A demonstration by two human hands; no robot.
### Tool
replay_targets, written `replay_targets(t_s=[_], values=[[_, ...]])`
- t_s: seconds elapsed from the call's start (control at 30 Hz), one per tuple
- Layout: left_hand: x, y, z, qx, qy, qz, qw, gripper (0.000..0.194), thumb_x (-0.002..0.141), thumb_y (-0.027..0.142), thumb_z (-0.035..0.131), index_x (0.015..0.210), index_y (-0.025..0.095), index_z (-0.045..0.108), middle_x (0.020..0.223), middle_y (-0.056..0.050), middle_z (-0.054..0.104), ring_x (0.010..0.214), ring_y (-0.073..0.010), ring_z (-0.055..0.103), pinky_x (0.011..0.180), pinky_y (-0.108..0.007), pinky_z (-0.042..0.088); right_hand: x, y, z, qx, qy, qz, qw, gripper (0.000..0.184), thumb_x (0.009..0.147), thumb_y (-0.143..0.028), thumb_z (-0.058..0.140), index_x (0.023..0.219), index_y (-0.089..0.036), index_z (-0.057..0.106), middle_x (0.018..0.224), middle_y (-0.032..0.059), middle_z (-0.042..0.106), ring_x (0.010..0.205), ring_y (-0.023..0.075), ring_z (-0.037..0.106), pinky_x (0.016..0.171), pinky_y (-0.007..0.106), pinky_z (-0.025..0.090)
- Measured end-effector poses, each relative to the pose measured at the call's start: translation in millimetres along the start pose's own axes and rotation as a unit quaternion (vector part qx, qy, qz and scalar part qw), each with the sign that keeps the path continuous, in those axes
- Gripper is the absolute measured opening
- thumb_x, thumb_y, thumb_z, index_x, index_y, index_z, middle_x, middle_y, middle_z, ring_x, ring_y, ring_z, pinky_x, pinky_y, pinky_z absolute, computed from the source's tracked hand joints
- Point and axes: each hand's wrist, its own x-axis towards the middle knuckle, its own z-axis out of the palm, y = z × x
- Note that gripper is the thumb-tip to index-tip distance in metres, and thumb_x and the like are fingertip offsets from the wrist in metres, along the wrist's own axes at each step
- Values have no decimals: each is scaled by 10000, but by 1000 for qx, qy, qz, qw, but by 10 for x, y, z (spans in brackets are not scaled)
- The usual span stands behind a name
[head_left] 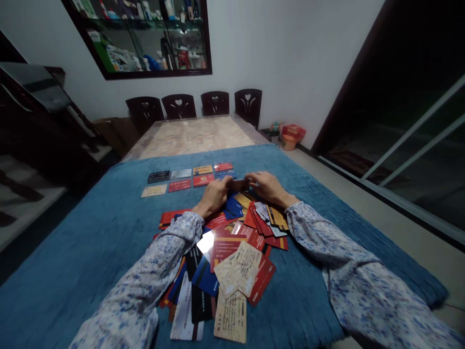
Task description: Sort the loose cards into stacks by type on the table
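Note:
Between my two hands a small dark reddish card [239, 185] is held by its ends, just beyond a heap of cards. My left hand [213, 195] pinches its left end, and my right hand [267, 186] has the fingers closed at its right end. Below them spreads a loose pile of cards [228, 252] in red, blue, black, white and cream, many overlapping. Ahead and to the left, several cards lie in two rows, among them a red card [179, 185], a cream card [154, 190] and a black card [159, 176]. A blue card [225, 174] lies just past my left fingers.
A blue cloth [90, 232] covers the near part of the table; its marble top [196, 133] shows beyond. Dark chairs [178, 105] stand at the far end. An orange bucket [288, 141] sits on the floor at right, and a glass-shelved cabinet [145, 43] is set in the wall.

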Motion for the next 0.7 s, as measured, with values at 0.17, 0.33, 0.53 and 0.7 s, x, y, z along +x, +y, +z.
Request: replay_targets(t_s=[0.17,0.33,0.53,0.7], values=[[-8,51,-44,38,-25,-5,999,451,881,79,513,1320,149,590,1000,-139,717,928,-294,678,856,-400,549,11,-22,32,3,-21,9,1000,349,932,-196,636,1279,-224,651,1018,103,754,891,253,659,777,315,430],[-11,68,-50,59,-29,3,998,460,890,77,492,1338,145,571,1004,-143,718,937,-296,672,857,-412,553,31,-26,44,31,-14,-14,999,378,884,-139,639,1258,-197,647,1039,106,763,938,257,671,805,330,442],[9,38,-4,32,6,32,999,451,865,47,480,1291,155,583,1017,-128,712,932,-277,664,884,-418,554,45,-60,2,28,1,-45,999,457,846,-150,650,1299,-187,609,1118,120,739,1001,273,642,833,350,433],[22,32,6,9,22,35,999,479,843,27,471,1297,132,579,999,-136,703,913,-276,659,879,-422,552,45,-115,-40,-22,-10,-42,999,524,857,-286,703,1353,-177,576,1170,156,695,1067,311,600,830,367,406]])
